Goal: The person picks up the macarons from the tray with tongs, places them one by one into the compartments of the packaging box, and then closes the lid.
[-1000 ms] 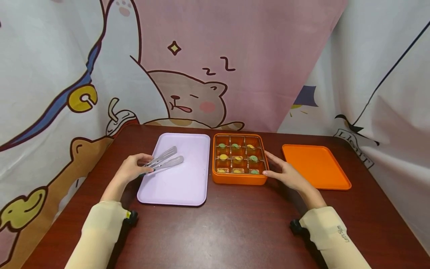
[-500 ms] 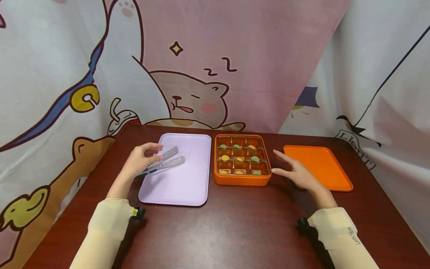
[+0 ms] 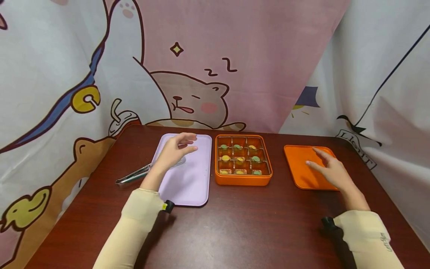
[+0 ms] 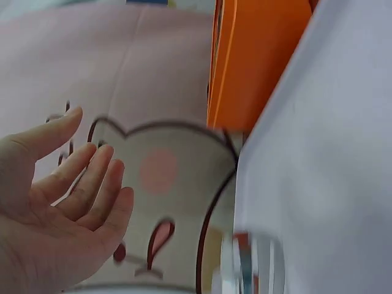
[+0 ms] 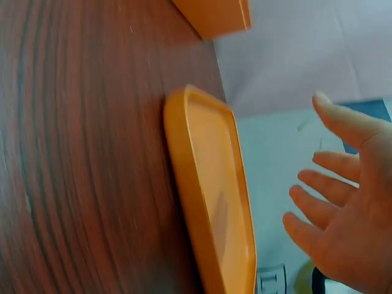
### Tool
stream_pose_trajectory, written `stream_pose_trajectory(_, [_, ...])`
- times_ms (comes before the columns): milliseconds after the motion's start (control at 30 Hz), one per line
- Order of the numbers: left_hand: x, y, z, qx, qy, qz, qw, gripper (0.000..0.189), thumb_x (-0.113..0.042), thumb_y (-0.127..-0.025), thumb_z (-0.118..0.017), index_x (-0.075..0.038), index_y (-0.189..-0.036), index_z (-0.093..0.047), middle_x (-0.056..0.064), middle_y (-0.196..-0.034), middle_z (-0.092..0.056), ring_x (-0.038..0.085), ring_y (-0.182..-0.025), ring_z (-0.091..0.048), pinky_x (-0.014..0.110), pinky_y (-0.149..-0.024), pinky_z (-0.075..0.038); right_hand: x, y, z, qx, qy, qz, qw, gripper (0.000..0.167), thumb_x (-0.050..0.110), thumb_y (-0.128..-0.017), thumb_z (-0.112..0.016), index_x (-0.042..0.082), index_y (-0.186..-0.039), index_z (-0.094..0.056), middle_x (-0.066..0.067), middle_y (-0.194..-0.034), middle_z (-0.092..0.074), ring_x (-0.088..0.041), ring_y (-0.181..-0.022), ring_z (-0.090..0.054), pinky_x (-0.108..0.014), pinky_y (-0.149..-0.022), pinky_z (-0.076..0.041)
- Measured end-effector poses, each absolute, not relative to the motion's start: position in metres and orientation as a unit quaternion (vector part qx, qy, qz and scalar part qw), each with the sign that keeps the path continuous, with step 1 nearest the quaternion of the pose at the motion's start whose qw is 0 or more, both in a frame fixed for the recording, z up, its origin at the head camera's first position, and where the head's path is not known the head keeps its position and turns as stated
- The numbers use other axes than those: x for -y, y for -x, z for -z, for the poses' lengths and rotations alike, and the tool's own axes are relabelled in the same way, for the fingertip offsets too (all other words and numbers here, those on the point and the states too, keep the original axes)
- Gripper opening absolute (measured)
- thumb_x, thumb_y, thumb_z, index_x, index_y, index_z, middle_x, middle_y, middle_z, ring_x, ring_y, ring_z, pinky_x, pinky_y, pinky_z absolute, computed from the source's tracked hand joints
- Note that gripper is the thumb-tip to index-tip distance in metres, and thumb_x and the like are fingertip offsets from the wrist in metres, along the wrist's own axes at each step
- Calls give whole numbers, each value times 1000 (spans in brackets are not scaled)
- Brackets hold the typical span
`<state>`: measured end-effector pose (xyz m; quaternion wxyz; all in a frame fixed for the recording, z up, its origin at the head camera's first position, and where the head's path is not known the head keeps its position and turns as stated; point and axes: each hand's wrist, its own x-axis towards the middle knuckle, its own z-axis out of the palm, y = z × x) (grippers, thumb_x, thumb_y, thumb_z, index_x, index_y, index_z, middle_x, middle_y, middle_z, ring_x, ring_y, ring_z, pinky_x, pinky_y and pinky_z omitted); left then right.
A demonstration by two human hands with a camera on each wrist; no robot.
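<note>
My left hand (image 3: 174,151) hovers above the lavender tray (image 3: 188,188), fingers relaxed and holding nothing. Beneath it lie metal tongs (image 3: 134,175), their handle end on the table beyond the tray's left edge; hand and forearm hide part of them. To the tray's right stands an orange box (image 3: 243,181) with a clear divided insert, green and yellow pieces sitting in its compartments. My right hand (image 3: 336,173) is spread over the orange lid (image 3: 302,172) at the right. In the right wrist view, a gap shows between that hand's fingers and the orange lid (image 5: 211,165).
Dark wooden table (image 3: 255,228) surface runs in front of the tray and box. A strip of it separates the box from the lid. Behind and at both sides hangs a cartoon-printed curtain (image 3: 262,67).
My left hand has let go of the tongs and moved right over the tray. My right hand has left the orange box and moved right to above the lid.
</note>
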<state>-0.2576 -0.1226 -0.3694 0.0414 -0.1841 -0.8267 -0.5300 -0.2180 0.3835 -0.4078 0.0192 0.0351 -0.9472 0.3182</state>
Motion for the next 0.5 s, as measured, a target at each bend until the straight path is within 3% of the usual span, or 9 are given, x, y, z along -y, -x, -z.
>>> stream_pose_trajectory(100, [98, 261, 371, 813, 202, 545, 33, 42, -9, -90, -71, 0, -130, -61, 22, -129, -65, 39, -122, -61, 50, -108, -45, -401, 215, 409, 955, -1, -295, 32, 74, 42, -101, -54, -2, -154, -27, -41, -147, -36, -64, -127, -38, -72, -99, -34])
stream_pose_trajectory(267, [55, 261, 373, 803, 221, 553, 11, 48, -13, -91, -71, -3, -136, -57, 19, -140, -59, 36, -127, -57, 47, -110, -43, -427, 211, 418, 962, 55, -265, 41, 71, 41, -103, -49, -6, -152, -27, -45, -145, -33, -65, -126, -33, -74, -99, -30])
stream_pose_trajectory(500, [-4, 249, 372, 805, 259, 534, -18, 59, -25, -93, -71, -12, -147, -49, 6, -159, -39, 29, -136, -51, 46, -112, -42, -446, 205, 428, 973, 104, -208, 4, 69, 27, -100, -54, -17, -145, -26, -49, -138, -32, -66, -122, -32, -73, -101, -28])
